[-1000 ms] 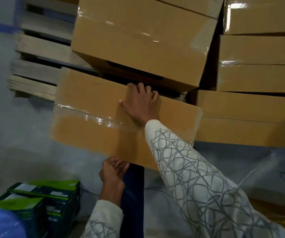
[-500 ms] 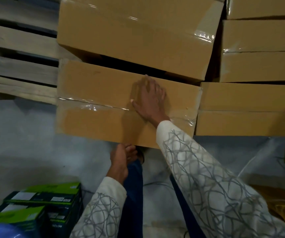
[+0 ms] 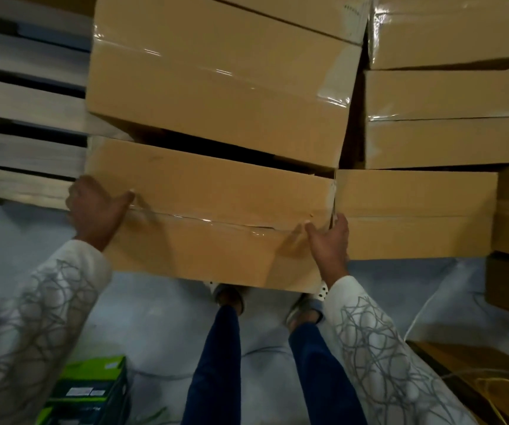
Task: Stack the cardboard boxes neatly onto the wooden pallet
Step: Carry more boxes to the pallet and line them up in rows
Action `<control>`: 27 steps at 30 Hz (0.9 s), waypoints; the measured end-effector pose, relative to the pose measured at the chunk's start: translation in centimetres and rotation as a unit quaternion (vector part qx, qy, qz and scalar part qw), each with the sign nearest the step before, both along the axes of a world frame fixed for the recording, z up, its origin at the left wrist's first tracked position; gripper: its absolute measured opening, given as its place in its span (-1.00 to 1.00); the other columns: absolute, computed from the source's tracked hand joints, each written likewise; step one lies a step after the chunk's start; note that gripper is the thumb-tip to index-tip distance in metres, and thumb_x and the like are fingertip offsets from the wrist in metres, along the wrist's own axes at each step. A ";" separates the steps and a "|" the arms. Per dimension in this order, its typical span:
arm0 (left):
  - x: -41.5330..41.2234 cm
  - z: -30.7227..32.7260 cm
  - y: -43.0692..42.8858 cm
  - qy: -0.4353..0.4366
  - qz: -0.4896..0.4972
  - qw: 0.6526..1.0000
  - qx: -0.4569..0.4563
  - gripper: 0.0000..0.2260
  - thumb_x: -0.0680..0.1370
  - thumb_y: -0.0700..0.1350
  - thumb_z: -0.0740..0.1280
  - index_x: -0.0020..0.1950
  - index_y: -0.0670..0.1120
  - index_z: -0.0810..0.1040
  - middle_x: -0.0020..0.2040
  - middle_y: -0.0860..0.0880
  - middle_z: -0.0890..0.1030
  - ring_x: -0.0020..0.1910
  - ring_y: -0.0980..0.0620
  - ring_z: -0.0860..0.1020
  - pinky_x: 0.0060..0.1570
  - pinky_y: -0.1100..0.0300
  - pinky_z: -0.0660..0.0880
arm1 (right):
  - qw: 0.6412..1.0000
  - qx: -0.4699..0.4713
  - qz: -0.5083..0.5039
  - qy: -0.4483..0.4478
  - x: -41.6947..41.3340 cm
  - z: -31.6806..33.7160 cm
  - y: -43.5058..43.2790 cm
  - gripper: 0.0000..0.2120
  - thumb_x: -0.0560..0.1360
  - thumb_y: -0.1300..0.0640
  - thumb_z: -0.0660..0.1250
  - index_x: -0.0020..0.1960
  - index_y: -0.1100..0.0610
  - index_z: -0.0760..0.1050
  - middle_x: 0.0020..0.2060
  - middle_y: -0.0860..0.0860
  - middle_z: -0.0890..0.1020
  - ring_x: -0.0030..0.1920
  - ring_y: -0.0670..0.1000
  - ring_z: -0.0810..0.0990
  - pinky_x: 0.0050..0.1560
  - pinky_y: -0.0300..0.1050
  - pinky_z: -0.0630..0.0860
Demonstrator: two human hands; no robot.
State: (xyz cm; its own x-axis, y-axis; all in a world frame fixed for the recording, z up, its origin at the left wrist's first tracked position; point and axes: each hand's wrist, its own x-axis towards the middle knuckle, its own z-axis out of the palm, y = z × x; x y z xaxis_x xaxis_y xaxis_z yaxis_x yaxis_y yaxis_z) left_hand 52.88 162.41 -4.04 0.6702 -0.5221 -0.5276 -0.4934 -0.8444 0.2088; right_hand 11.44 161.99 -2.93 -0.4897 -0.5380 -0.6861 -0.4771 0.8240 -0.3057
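Left hand (image 3: 93, 207) and right hand (image 3: 328, 243) gripped the taped cardboard box (image 3: 210, 210) at centre frame, fingers curled round its ends, apparently squaring it beside the neighbouring box (image 3: 416, 210) on the wooden pallet (image 3: 26, 102).

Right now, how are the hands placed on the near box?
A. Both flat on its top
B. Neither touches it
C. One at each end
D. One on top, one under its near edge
C: the left hand grips the left end of the box and the right hand grips its right end, with both thumbs lying on top.
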 end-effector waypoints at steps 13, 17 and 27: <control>1.7 1.4 -3.0 0.127 0.122 0.982 -0.074 -0.44 0.17 0.19 0.44 0.14 0.15 0.45 0.13 -0.03 0.62 0.13 -0.18 0.61 0.27 -0.20 0.52 | 0.992 -0.023 -0.108 -0.064 0.3 -1.7 -1.9 -0.13 0.27 -0.27 0.47 0.53 -0.13 0.30 0.41 -0.01 0.53 0.35 0.21 0.53 0.44 0.40 0.35; 2.3 0.9 -4.1 0.100 0.100 0.988 -0.063 -0.37 0.18 0.26 0.41 0.22 0.07 0.52 0.19 -0.07 0.63 0.16 -0.22 0.59 0.31 -0.26 0.45 | 0.993 -0.028 -0.103 -0.057 1.1 -1.1 -2.9 -0.11 0.25 -0.32 0.43 0.52 -0.13 0.30 0.41 0.00 0.53 0.36 0.22 0.53 0.45 0.43 0.30; 6.6 -5.1 -3.5 0.131 0.107 0.984 -0.055 -0.38 0.11 0.24 0.53 0.12 0.13 0.50 0.08 -0.07 0.66 0.02 -0.27 0.66 0.10 -0.33 0.59 | 0.996 0.000 -0.061 -0.069 1.1 -1.9 -4.3 0.05 0.24 -0.40 0.35 0.63 -0.09 0.12 0.55 -0.04 0.38 0.47 0.19 0.43 0.46 0.40 0.28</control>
State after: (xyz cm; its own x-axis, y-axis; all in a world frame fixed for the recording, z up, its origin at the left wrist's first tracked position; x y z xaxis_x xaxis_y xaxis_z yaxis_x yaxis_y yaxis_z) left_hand 59.50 158.89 -9.15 0.6195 -0.4476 -0.6448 -0.2237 -0.8881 0.4016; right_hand 12.56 157.71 -4.87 -0.4531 -0.4805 -0.7509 -0.3263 0.8732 -0.3619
